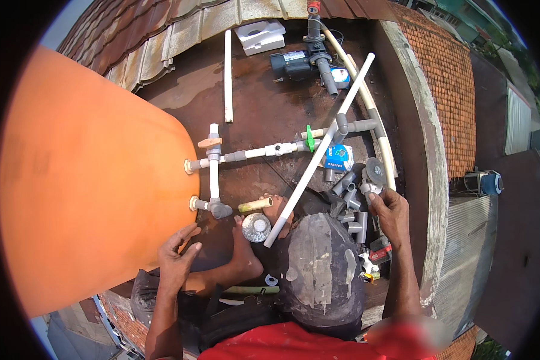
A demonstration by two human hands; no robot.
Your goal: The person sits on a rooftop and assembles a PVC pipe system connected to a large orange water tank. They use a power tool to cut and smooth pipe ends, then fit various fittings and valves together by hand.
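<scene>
My left hand [177, 255] hovers near the lower right side of the orange tank [102, 180], fingers apart and nothing in them. My right hand [392, 215] is at the right, its thumb and fingers closed on the near end of a white angle grinder [371, 187] with a round grey disc. Grey pipe fittings [355, 225] lie in a pile beside it. A long white pipe [312, 165] with a grey end slants up from beside my knee, across the grey tee joint [342, 125]. A stained round tin [256, 228] and a short yellowed pipe piece [255, 205] lie by my feet.
White pipework with a green-handled valve [309, 138] and an orange-handled valve [210, 143] joins the tank. Behind are a dark water pump [294, 64], white foam packing [261, 39] and a loose white pipe [228, 78]. A low wall [423, 150] borders the right; a blue-and-white box [338, 158] lies centrally.
</scene>
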